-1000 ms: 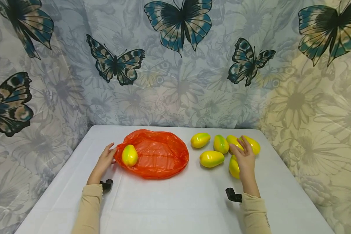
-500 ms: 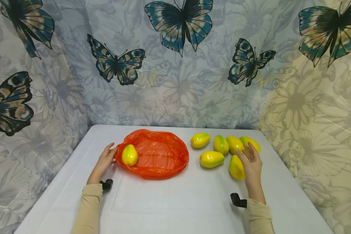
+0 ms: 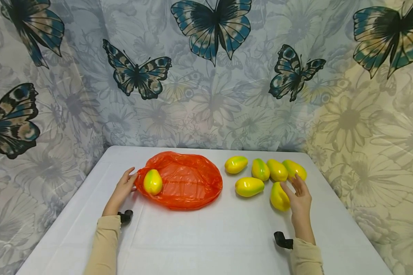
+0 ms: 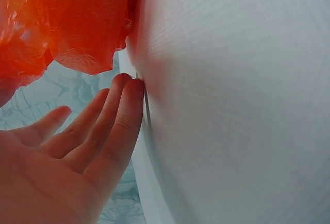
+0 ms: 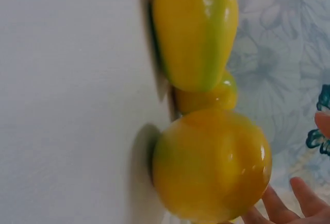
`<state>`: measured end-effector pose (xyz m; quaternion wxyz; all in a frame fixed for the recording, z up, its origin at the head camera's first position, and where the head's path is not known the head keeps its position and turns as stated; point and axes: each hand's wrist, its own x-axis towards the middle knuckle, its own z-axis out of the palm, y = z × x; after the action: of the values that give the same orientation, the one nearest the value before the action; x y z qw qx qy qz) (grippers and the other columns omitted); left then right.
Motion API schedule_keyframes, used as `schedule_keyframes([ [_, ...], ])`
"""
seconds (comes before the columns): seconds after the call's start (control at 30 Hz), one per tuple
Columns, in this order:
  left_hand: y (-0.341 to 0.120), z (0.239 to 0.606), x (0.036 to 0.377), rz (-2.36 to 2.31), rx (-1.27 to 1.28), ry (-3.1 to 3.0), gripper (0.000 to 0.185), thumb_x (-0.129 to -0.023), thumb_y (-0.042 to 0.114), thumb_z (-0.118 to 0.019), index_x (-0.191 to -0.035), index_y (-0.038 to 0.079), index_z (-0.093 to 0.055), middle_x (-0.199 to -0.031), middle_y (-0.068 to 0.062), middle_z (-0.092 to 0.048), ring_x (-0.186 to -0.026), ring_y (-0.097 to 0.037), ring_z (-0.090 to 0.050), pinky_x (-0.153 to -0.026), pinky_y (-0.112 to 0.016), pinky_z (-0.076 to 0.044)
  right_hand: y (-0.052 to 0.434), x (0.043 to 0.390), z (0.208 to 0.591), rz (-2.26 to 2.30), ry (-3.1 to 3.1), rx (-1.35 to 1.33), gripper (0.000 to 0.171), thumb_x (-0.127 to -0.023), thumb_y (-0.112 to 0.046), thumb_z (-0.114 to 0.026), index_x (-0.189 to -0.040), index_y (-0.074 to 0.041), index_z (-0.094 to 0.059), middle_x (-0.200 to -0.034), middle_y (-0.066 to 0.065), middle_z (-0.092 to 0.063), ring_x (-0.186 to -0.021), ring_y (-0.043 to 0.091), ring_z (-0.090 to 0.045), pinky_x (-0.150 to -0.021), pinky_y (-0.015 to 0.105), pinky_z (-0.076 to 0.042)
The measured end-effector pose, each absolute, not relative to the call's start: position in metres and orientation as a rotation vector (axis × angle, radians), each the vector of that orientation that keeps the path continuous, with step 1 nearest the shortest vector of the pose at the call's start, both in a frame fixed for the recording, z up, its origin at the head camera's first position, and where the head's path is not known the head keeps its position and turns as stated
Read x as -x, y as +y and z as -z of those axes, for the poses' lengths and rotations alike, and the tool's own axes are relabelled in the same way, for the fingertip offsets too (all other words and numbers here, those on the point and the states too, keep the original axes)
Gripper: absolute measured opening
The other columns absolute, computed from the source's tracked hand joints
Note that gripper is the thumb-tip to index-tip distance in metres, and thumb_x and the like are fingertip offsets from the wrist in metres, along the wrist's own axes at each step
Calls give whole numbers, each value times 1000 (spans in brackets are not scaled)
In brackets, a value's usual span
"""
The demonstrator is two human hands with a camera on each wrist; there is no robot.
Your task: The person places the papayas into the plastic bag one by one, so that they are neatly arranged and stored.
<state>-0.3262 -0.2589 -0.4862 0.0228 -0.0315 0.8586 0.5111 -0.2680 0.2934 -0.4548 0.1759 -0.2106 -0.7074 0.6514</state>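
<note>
A red plastic bag lies spread on the white table, with one yellow-green mango at its left side. My left hand is at the bag's left edge, holding nothing; in the left wrist view its fingers are extended just below the bag. At the right, my right hand is just beside the nearest mango, fingers loosely bent and thumb near its upper right side. In the right wrist view that mango hides part of the hand, whose fingertips show behind it.
Several more mangoes, among them a front left one and a far right one, lie right of the bag. A white cloth covers the table. Butterfly-patterned fabric hangs behind it. Each wrist wears a black camera.
My right hand has moved right and back toward me, from over the rear mangoes to beside the nearest one. The left hand and the bag stay put.
</note>
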Motion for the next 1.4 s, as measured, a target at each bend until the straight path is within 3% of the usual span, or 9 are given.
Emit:
schedule_keyframes([
  [0.3,-259,485,326,-1564,98,2667,67,-105,44,-32,-156,4,-12,-148,-32,-36,-127,-44,-49,-96,-45,-54,297,264,468,-1861,-2108,640,78,-91,-31,-70,-155,-18,-27,-162,8,-27,-146,30,-28,-122,44,-24],
  [0.73,-259,487,326,-1591,103,2649,66,-106,41,-32,-156,4,-12,-147,-33,-36,-125,-43,-50,-92,-39,-56,298,263,481,-1857,-2197,665,73,-93,-28,-66,-154,-19,-28,-163,9,-23,-146,29,-23,-122,44,-24],
  [0.87,-259,487,326,-1597,100,2649,65,-106,40,-32,-155,3,-12,-146,-33,-36,-125,-43,-50,-91,-38,-57,298,264,483,-1838,-2205,669,72,-93,-28,-66,-154,-20,-29,-162,9,-26,-142,28,-26,-117,40,-29],
  [1.07,-259,488,326,-1611,102,2649,63,-106,38,-32,-155,2,-14,-146,-33,-37,-124,-44,-50,-89,-37,-57,297,264,482,-1797,-2203,688,71,-92,-31,-68,-153,-20,-34,-160,9,-30,-121,11,-37,-94,15,-36],
  [1.13,-258,488,326,-1617,98,2653,63,-107,37,-32,-155,1,-14,-145,-34,-38,-124,-45,-50,-89,-38,-57,296,264,482,-1787,-2193,698,70,-91,-31,-69,-152,-21,-36,-159,8,-32,-115,8,-37,-88,12,-35],
  [1.3,-258,489,327,-1615,92,2664,62,-107,37,-33,-155,2,-15,-144,-34,-39,-124,-44,-51,-88,-38,-57,296,265,482,-1791,-2171,706,70,-91,-35,-68,-152,-22,-36,-160,7,-31,-129,19,-34,-99,22,-35],
  [1.4,-259,488,327,-1607,94,2666,63,-106,39,-32,-155,2,-14,-145,-33,-38,-123,-44,-52,-91,-40,-57,297,265,481,-1799,-2157,710,71,-90,-37,-69,-151,-22,-37,-160,6,-31,-126,17,-36,-98,20,-35],
])
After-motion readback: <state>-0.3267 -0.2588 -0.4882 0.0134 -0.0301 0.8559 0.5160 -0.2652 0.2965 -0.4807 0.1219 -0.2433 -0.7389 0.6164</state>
